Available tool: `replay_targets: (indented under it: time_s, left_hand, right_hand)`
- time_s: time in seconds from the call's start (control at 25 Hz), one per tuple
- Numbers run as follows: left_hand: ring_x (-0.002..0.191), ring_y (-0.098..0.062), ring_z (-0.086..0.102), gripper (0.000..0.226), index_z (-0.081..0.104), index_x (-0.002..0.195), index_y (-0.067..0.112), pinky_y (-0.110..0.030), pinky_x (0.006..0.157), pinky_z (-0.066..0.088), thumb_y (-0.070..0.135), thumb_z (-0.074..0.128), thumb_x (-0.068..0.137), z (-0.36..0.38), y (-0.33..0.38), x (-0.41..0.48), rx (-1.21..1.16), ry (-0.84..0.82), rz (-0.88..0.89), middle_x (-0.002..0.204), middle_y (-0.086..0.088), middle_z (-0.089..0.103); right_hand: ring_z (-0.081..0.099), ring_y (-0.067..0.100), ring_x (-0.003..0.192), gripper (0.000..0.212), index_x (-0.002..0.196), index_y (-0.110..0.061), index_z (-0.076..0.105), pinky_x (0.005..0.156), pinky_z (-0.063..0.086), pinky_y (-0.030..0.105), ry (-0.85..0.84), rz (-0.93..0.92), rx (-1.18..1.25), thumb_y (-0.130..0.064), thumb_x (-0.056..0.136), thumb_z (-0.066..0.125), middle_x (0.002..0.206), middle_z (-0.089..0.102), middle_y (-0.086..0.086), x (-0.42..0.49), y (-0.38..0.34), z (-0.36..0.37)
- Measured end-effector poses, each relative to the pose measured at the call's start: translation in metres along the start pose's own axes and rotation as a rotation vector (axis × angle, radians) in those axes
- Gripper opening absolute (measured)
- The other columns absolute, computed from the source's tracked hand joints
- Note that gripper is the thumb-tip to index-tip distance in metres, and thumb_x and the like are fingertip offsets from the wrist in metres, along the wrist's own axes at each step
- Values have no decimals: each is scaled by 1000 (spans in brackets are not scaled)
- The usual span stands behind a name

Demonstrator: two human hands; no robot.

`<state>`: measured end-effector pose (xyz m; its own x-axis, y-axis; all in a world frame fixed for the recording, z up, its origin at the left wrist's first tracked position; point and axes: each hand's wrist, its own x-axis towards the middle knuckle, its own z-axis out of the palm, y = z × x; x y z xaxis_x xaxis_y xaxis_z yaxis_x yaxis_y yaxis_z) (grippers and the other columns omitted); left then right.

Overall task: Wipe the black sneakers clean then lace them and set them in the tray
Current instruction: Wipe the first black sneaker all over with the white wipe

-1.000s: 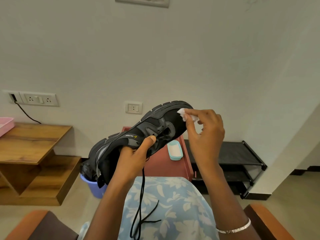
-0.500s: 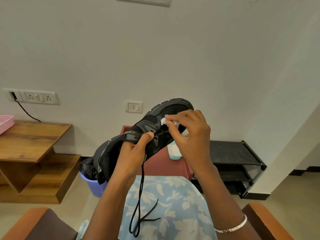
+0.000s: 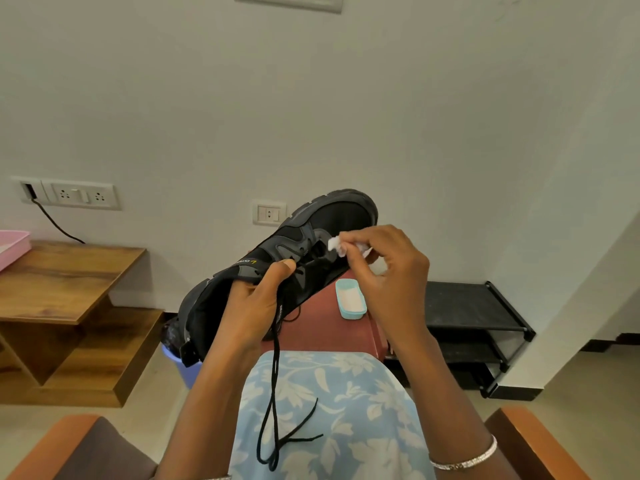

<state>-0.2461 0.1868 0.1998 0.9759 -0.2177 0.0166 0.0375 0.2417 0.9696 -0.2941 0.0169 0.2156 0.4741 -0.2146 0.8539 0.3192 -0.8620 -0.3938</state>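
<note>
1. A small light-blue oval plastic tub sits on a reddish-brown tabletop. It holds something white, and lies at five o'clock from the sneaker's toe.
2. A pink plastic tray rests on a brown wooden shelf unit at the nine o'clock edge of the view. What lies inside it cannot be seen.
3. A lavender plastic bucket stands on the floor at seven o'clock from the sneaker's heel. Something dark is in it, mostly hidden.
4. The black and grey lace-up sneaker is held up in the air, well apart from the tray. Its toe points to one o'clock and its heel to seven.
5. The left hand grips the sneaker at its opening, thumb pressed on the grey eyelet panel.
6. The right hand pinches a small white wipe between thumb and curled fingers, and the wipe touches the sneaker near the eyelets.
7. A black shoelace hangs from the sneaker toward six o'clock, its loose ends lying on a blue floral cloth over the lap.
</note>
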Motion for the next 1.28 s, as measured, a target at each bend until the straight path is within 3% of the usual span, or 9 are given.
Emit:
replay_targets:
  time_s: [0.16,0.32,0.4,0.6,0.8,0.96,1.16,1.28]
  left_hand:
    - [94,-23,72,20,71,105,21,-45,89,56,29,69,87,6,-1,-6,-100,-35,-78,93,-3,78]
    - [81,-27,73,18,73,98,17,-40,75,54,30,70,86,3,1,-3,-240,-19,-218,90,-11,77]
    - [79,-30,72,24,73,99,14,-42,78,53,32,69,84,1,0,-1,-287,-24,-289,90,-13,77]
    - [80,-33,71,30,73,106,9,-50,91,52,31,66,86,4,-5,0,-353,-82,-374,94,-16,76]
    - [89,-35,69,38,71,118,11,-61,106,41,28,66,84,0,-10,3,-537,-164,-463,101,-15,74]
    - [88,-34,70,27,79,100,11,-60,107,40,28,64,86,-3,-10,6,-588,-191,-497,97,-15,74]
    - [98,-37,67,42,67,126,9,-64,109,36,26,65,86,0,-14,6,-598,-217,-501,108,-17,72]
    - [103,-38,66,47,63,131,9,-65,109,36,25,65,86,2,-17,5,-605,-218,-503,114,-18,71]
  right_hand:
    - [60,14,85,12,103,-11,74,67,48,15,146,1,-46,-12,91,71,95,67,1,3,-1,-5]
    - [62,13,87,14,103,-10,74,74,51,22,43,-34,-24,-10,89,73,96,69,1,-32,3,2]
    - [64,12,88,13,102,-10,74,76,52,23,10,-19,-5,-11,89,73,96,70,1,-40,5,4]
    - [62,4,86,13,103,-12,74,73,50,11,160,85,21,-12,91,73,98,70,-1,6,8,-10]
    - [64,14,92,16,106,-7,74,78,52,17,106,-9,-33,-9,91,70,102,69,5,-12,5,-6]
    - [64,16,92,19,101,-6,76,86,48,14,83,-111,-101,-19,90,66,96,72,7,-47,3,2]
    - [61,17,95,18,105,-14,75,82,41,11,161,-50,-179,-24,92,67,99,73,1,8,6,-7]
    - [61,15,93,18,108,-13,75,79,47,14,203,-31,-157,-19,92,70,100,73,1,17,5,-10]
